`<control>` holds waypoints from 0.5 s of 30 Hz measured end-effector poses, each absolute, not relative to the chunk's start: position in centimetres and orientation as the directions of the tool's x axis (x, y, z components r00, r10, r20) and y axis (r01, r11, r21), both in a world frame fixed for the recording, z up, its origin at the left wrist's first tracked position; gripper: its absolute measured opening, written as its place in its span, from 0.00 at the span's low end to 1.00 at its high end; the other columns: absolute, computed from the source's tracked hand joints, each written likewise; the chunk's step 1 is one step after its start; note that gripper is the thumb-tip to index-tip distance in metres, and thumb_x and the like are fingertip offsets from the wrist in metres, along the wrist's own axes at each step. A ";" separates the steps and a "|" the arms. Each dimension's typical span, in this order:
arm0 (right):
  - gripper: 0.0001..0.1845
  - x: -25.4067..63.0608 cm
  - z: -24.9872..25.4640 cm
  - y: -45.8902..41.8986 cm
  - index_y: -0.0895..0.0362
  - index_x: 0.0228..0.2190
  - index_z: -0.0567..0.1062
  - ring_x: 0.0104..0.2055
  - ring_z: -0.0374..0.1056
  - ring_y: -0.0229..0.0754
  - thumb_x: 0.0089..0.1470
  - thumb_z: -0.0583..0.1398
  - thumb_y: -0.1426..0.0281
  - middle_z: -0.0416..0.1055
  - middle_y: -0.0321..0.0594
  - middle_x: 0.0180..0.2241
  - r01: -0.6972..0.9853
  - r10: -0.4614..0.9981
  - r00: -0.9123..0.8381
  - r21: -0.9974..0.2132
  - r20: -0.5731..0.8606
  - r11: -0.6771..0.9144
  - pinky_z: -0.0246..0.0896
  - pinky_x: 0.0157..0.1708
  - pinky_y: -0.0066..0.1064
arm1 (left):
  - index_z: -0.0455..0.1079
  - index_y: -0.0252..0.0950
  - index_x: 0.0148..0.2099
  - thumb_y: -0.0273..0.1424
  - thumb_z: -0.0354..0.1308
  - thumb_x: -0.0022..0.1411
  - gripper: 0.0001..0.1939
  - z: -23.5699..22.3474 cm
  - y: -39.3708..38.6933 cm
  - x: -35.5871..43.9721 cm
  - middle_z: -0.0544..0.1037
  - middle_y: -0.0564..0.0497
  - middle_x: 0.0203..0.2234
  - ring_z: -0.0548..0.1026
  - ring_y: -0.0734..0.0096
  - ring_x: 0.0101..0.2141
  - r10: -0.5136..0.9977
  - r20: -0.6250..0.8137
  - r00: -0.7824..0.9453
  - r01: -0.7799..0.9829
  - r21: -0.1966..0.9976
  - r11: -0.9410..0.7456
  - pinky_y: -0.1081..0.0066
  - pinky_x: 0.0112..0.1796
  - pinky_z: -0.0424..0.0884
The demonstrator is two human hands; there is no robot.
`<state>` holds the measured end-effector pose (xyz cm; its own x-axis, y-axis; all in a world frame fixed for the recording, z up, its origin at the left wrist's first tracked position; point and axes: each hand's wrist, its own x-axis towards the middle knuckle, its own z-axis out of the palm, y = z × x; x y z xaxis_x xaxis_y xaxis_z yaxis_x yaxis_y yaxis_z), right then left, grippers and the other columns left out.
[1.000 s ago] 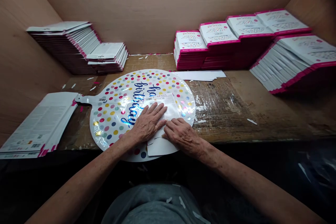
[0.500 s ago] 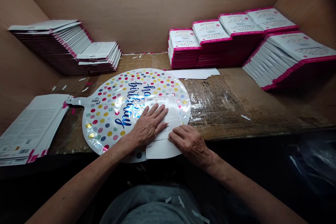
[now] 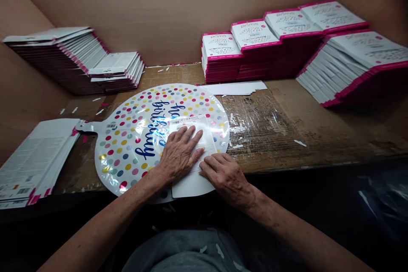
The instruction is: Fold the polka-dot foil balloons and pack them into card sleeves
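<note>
Your left hand (image 3: 178, 155) and right hand (image 3: 226, 178) lie flat, just apart, pressing a white printed card (image 3: 191, 185) onto a polka-dot foil birthday balloon (image 3: 127, 148), at twelve o'clock on the counter (image 3: 270, 136). Packaged balloons (image 3: 38, 161) pile at nine o'clock, grey-edged stacks (image 3: 73, 57) at eleven, pink-edged stacks (image 3: 255, 46) at one.

A foil balloon (image 3: 127, 153) lies flat on a bench (image 3: 280, 144), a card (image 3: 191, 185) on top of it beneath the left hand (image 3: 178, 155) and right hand (image 3: 226, 178). Packet stacks (image 3: 255, 51) stand behind and to the right, more (image 3: 73, 61) behind and to the left, another (image 3: 38, 161) just left of the balloon. A loose sheet (image 3: 236, 88) lies just behind it, and a cardboard wall (image 3: 172, 8) backs the bench.
</note>
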<state>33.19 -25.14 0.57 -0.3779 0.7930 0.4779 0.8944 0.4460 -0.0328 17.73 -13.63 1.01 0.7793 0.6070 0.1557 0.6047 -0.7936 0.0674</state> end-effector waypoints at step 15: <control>0.15 36.1 3.1 -28.7 0.57 0.28 0.69 0.28 0.63 0.37 0.66 0.55 0.64 0.68 0.36 0.26 0.738 0.792 -0.577 -0.288 0.200 0.610 0.56 0.28 0.29 | 0.60 0.44 0.66 0.40 0.41 0.72 0.24 0.5 -13.6 17.9 0.64 0.47 0.64 0.58 0.53 0.63 0.578 0.189 0.794 0.565 0.121 -0.816 0.53 0.58 0.57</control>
<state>36.10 -28.73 3.06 -0.5769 0.7919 0.2004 0.7378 0.6104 -0.2881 17.86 -13.55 0.46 0.7939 0.5779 0.1891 0.5651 -0.8160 0.1215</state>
